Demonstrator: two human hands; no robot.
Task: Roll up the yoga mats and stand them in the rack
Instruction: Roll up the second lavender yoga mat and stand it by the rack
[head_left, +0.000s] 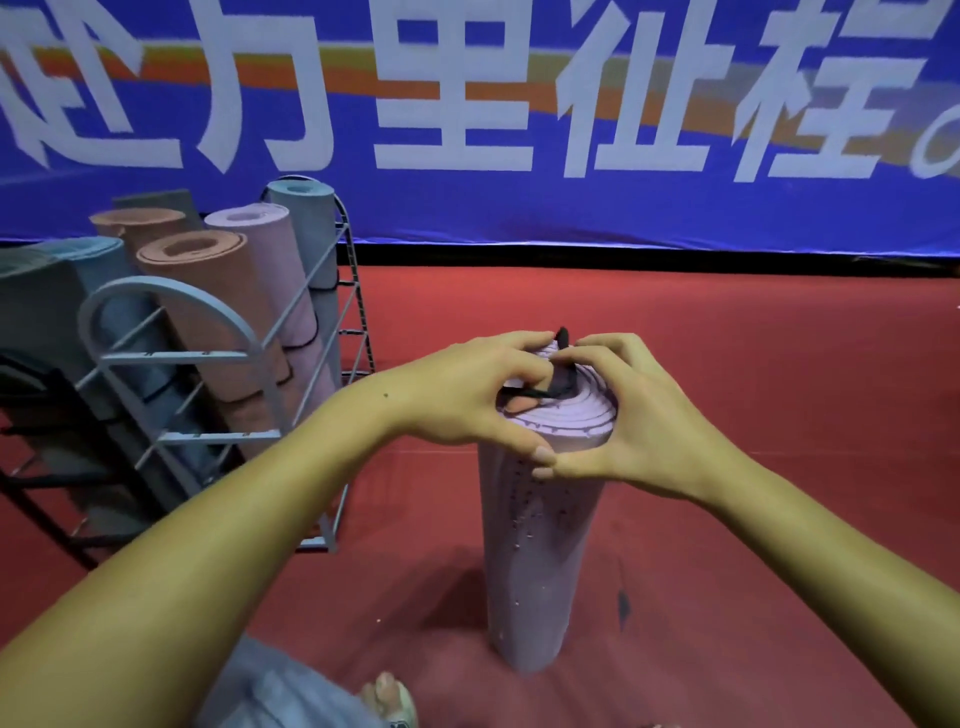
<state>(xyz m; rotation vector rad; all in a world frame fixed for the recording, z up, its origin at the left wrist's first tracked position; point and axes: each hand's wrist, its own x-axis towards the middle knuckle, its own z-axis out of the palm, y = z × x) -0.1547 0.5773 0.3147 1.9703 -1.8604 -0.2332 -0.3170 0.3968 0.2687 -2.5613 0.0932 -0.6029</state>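
Item: lilac rolled mat (540, 540), upright on red floor (727, 415), right of rack (171, 358). My left hand (467, 395) and right hand (639, 415) pinch its black strap (558, 382) at the top (likely so the roll cannot unwind before racking).

Lighting is even and moderately bright, colours saturated. Soft blur covers the banner (519, 104) beyond the hands; wide-angle bending curves the edges. A faint shadow lies on the red floor (727, 364) below the hands.
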